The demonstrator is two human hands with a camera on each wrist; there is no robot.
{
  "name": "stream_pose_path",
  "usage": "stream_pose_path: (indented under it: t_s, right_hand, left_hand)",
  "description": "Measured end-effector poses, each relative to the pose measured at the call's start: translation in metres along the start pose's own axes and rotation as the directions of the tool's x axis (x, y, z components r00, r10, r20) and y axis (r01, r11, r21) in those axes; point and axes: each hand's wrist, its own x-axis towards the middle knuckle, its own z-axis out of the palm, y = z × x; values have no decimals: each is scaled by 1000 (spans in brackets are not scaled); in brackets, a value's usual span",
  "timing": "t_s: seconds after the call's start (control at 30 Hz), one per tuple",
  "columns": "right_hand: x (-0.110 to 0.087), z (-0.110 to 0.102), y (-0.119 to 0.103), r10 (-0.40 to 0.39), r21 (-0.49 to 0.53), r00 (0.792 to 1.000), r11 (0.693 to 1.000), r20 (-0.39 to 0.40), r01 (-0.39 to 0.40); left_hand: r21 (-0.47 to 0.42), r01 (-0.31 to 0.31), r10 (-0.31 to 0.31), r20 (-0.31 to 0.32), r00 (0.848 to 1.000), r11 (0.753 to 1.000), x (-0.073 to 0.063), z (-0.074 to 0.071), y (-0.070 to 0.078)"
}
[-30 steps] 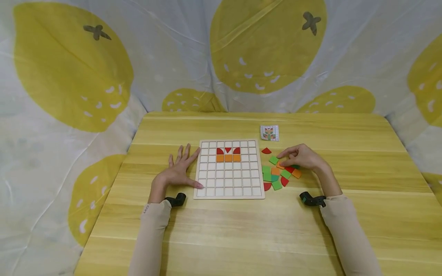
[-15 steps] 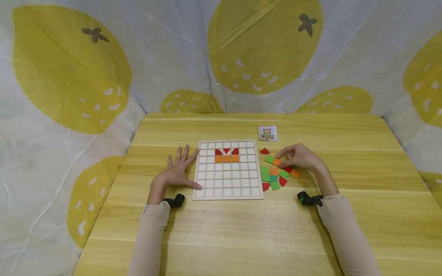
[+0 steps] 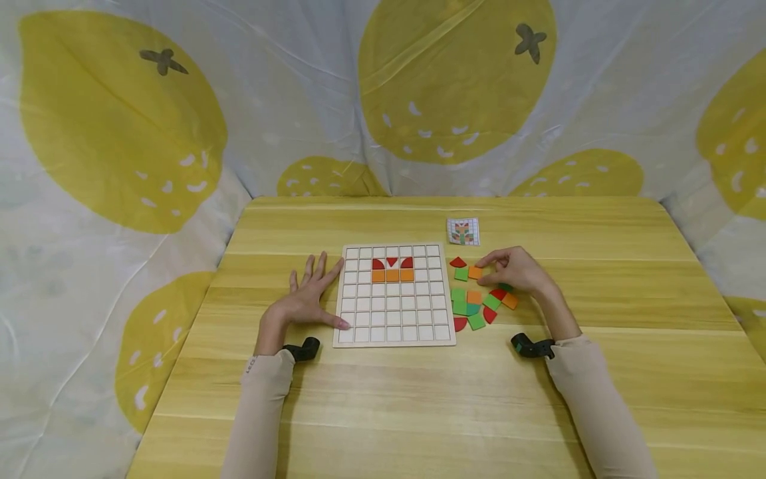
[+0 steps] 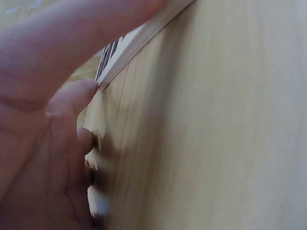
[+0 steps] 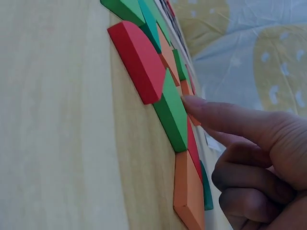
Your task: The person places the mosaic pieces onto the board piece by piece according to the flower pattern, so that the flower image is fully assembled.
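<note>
My left hand [image 3: 306,299] lies at the left side of the white gridded wooden board [image 3: 393,313], fingers spread. Its thumb rests on the lower-left corner and its index fingertip touches the left edge. Red and orange pieces [image 3: 391,275] fill a few cells near the board's top. Right of the board, my right hand [image 3: 516,269] pinches an orange square tile [image 3: 475,273] between thumb and index finger, low over the table. A green square tile [image 3: 461,273] lies against its left side. In the right wrist view the other fingers are curled, and nearer tiles partly hide the orange one.
Loose green, red, orange and teal tiles [image 3: 459,307] lie in a cluster beside the board's right edge. A red quarter-round piece [image 3: 458,262] lies above them. Behind is a small printed pattern card [image 3: 463,231]. A lemon-print cloth [image 3: 311,100] hangs behind the table.
My right hand has slid the orange square tile away from the cluster, leftward and toward the back. The green square tile has shifted left with it. My left hand stays on the board.
</note>
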Motion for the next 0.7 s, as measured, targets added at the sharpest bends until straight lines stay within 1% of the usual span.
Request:
stream_pose_path:
  t_s: [0.17, 0.27, 0.43, 0.57, 0.7]
  right_hand:
    - [1, 1, 0, 4, 15, 1000, 1000, 1, -4]
    - [1, 1, -1, 9, 4, 1000, 1000, -8, -9]
    - [2, 5, -11, -28, 0, 999, 1000, -31, 28]
    - [5, 17, -25, -58, 26, 998, 998, -33, 59]
    - [9, 40, -43, -72, 59, 997, 996, -6, 72]
  left_hand:
    - [3, -5, 5, -4, 1000, 1000, 0, 0, 1]
    - [4, -3, 3, -2, 1000, 1000, 0, 0, 1]
    - [5, 12, -12, 2, 1000, 1000, -1, -1, 0]
    - [3, 13, -13, 2, 1000, 1000, -1, -2, 1]
    - [0, 6, -6, 4, 1000, 1000, -1, -2, 2]
